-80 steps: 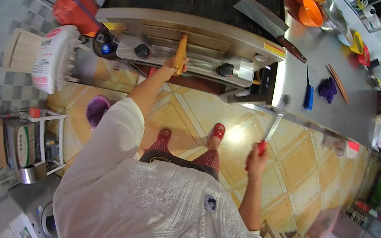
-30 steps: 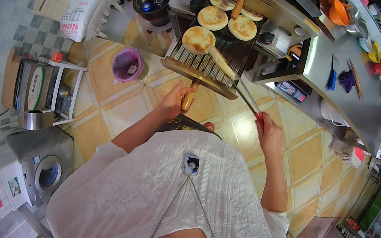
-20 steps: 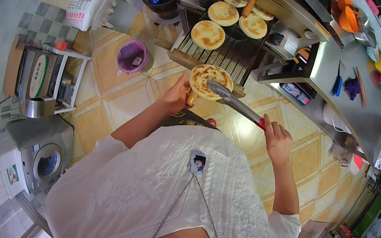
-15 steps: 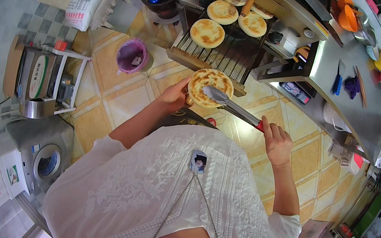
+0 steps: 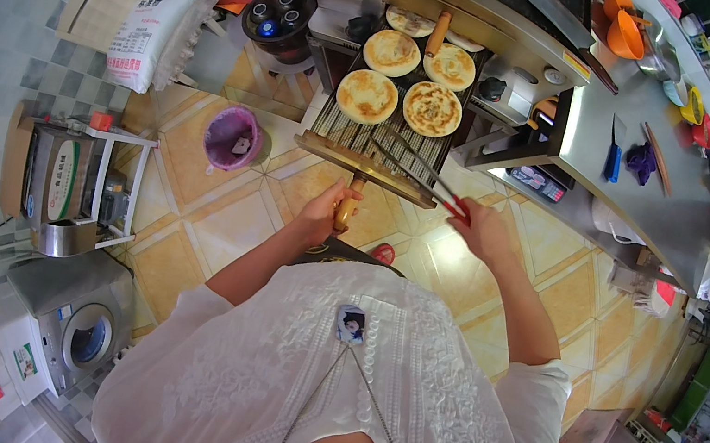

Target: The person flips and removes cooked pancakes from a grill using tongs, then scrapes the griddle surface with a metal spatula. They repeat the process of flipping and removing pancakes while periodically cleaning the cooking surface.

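Observation:
My left hand [image 5: 326,209] is closed around the wooden handle [image 5: 346,208] at the front of a pulled-out grill rack [image 5: 346,134]. My right hand [image 5: 482,229] grips red-handled metal tongs [image 5: 462,211], whose jaws reach over the rack's front bars and hold no bread. Two round browned flatbreads lie just beyond the jaws, one at front left [image 5: 366,97] and a darker one at front right [image 5: 432,109]. Behind them sit a left flatbread [image 5: 390,54] and a right flatbread [image 5: 448,67]. More bread at the back is partly hidden by an upright wooden handle [image 5: 438,34].
The steel oven body [image 5: 522,38] surrounds the rack. To its right, a steel counter [image 5: 593,120] bears a blue-handled knife [image 5: 613,161]. A long blade [image 5: 554,15] rests on the oven top. A purple bin [image 5: 233,140] stands on the floor at left.
The browned flatbread that was by my left hand under the tongs now lies at the rack's front right. My right hand and the tongs have moved forward and left, with the jaws off the bread.

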Action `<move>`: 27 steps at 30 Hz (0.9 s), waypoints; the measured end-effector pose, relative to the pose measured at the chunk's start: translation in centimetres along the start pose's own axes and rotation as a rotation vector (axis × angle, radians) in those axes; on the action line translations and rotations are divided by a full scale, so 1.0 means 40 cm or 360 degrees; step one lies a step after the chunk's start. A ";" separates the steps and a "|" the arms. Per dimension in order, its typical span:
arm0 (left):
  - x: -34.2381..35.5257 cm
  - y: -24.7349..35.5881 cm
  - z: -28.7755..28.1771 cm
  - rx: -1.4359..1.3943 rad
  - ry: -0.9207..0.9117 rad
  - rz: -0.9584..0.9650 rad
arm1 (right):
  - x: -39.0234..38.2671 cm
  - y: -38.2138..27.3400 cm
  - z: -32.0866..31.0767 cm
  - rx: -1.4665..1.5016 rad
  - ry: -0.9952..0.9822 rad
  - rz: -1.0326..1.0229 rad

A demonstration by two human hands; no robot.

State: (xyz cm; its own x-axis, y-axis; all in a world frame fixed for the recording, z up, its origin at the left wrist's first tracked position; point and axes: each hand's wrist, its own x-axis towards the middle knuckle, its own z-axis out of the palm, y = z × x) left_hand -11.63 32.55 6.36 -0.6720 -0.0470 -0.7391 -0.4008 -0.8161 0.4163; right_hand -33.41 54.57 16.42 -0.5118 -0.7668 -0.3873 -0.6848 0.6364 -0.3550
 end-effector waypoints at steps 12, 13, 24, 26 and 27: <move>0.018 -0.029 -0.025 -0.0067 -0.0064 0.0088 | 0.184 -0.055 0.035 0.0652 0.0182 -0.0003; 0.017 -0.028 -0.021 -0.0082 -0.0033 0.0093 | 0.165 -0.063 0.020 -0.0048 0.0570 -0.0232; 0.037 -0.027 -0.023 -0.0074 -0.0030 -0.0005 | -0.004 -0.003 -0.009 -0.0244 0.0005 0.0062; 0.043 -0.032 -0.027 -0.0031 -0.0048 0.0025 | -0.050 0.039 0.010 0.0611 -0.0386 0.0391; 0.046 -0.035 -0.032 -0.0013 -0.0050 0.0045 | -0.058 0.037 0.007 0.1224 -0.0640 0.0678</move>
State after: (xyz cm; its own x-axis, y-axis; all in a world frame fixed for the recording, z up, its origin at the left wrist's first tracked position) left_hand -11.52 32.87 3.74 -0.7023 -0.0519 -0.7100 -0.3764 -0.8195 0.4322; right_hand -33.09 57.33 16.55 -0.3250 -0.4639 -0.8241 0.1173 0.8449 -0.5219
